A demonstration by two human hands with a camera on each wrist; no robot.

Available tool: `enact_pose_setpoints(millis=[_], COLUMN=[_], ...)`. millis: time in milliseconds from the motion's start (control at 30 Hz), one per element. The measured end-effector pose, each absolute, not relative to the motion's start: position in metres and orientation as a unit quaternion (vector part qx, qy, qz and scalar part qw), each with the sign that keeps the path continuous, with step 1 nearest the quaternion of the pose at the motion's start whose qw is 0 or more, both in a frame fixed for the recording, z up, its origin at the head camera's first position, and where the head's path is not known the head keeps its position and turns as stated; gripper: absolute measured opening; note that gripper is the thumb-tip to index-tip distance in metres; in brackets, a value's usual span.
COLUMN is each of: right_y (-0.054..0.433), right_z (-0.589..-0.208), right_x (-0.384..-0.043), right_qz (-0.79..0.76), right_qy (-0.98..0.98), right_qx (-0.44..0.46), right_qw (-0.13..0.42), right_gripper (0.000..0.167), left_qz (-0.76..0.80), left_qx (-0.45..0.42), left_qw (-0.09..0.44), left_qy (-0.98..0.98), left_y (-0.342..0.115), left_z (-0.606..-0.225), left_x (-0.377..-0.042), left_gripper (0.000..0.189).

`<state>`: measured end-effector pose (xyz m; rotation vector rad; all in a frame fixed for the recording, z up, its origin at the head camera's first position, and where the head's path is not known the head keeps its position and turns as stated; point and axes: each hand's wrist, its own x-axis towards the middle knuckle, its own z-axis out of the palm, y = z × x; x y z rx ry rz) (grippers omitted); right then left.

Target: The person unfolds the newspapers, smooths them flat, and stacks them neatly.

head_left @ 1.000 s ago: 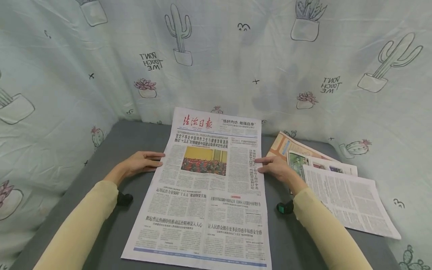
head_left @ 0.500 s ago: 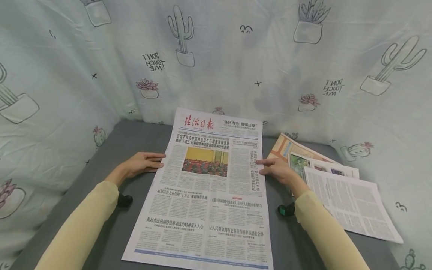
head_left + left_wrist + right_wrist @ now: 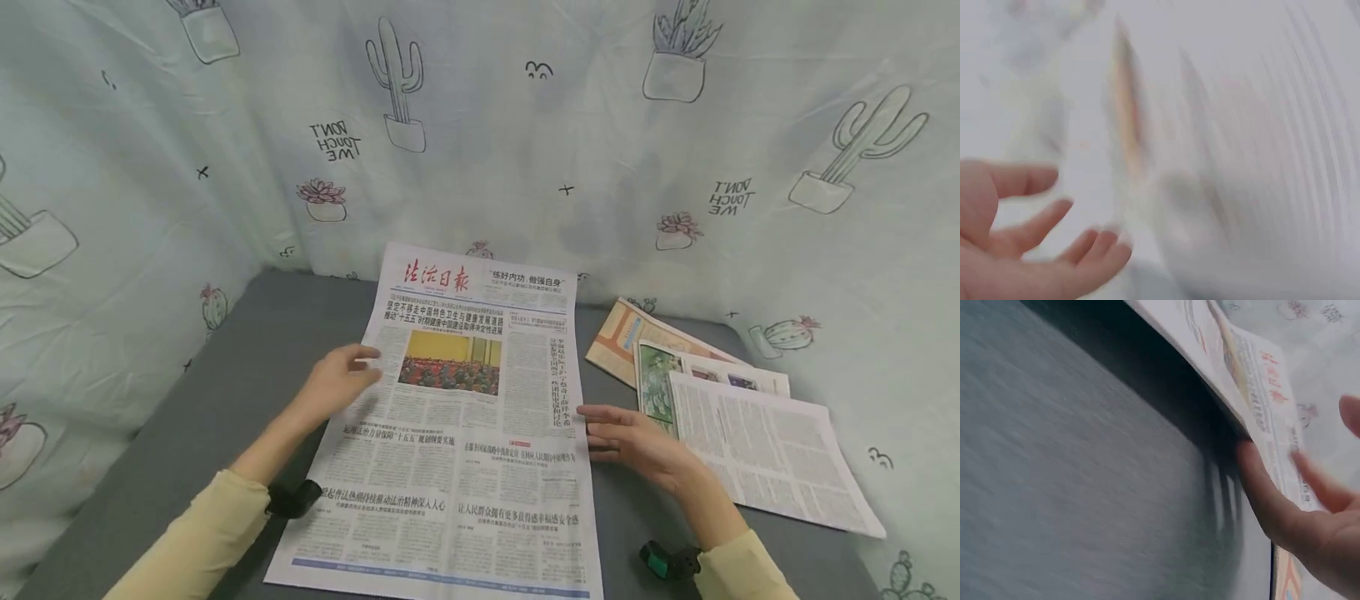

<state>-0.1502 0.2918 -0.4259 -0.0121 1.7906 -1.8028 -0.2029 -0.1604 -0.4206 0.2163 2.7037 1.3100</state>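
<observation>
A newspaper point(image 3: 420, 417) with a red masthead and a colour photo lies lengthwise on the grey table point(image 3: 187, 467), its masthead at the far end. Above its left edge is my left hand point(image 3: 341, 383), fingers loosely bent and spread, holding nothing. The left wrist view shows that hand point(image 3: 1047, 250) apart from the blurred printed page. On the other side, my right hand point(image 3: 637, 442) has its fingertips right at the newspaper's right edge. In the right wrist view, one extended finger point(image 3: 1269, 503) meets the edge of the newspaper point(image 3: 1210, 356), which is raised over its shadow.
To the right lie overlapping papers: an orange printed sheet point(image 3: 611, 342), a sheet with colour photos point(image 3: 658, 379) and a white text sheet point(image 3: 772, 450). A cactus-patterned curtain point(image 3: 480, 117) hangs behind and beside the table. Black wrist cameras point(image 3: 295, 498) hang under both forearms.
My left hand has left the newspaper's left edge and moved inward over the page. The right hand has slid back toward me along the right edge. The newspaper has stayed about in place.
</observation>
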Motion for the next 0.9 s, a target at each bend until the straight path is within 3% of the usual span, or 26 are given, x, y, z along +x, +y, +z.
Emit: enact_pose_setpoints(millis=[133,300,400,567,900], right_y=[0.287,0.274,0.263,0.25,0.232], right_z=[-0.423,-0.419,-0.419,-0.425,-0.444], right_x=[-0.132,-0.12,-0.114,-0.105,-0.102], right_qz=[-0.712,-0.751,-0.75,-0.745,-0.739], right_qy=[0.651,0.607,0.613,0.633,0.651], right_qx=[0.04,0.034,0.016,0.02,0.001], right_qw=[0.26,0.256,0.247,0.207,0.172], right_gripper=[0.066,0.063,0.058,0.05,0.054], left_qz=[0.506,0.602,0.629,0.654,0.723], left_qx=[0.113,0.171,0.188,0.182,0.127], left_qw=[0.11,0.169,0.164,0.137,0.126], left_qy=[0.848,0.761,0.736,0.721,0.668], left_y=[-0.089,0.0,0.033,0.051,0.045], left_z=[-0.412,-0.425,-0.435,-0.45,-0.471], left_x=[-0.164,-0.133,-0.126,-0.122,-0.122], left_gripper=[0.034,0.038,0.043,0.048,0.056])
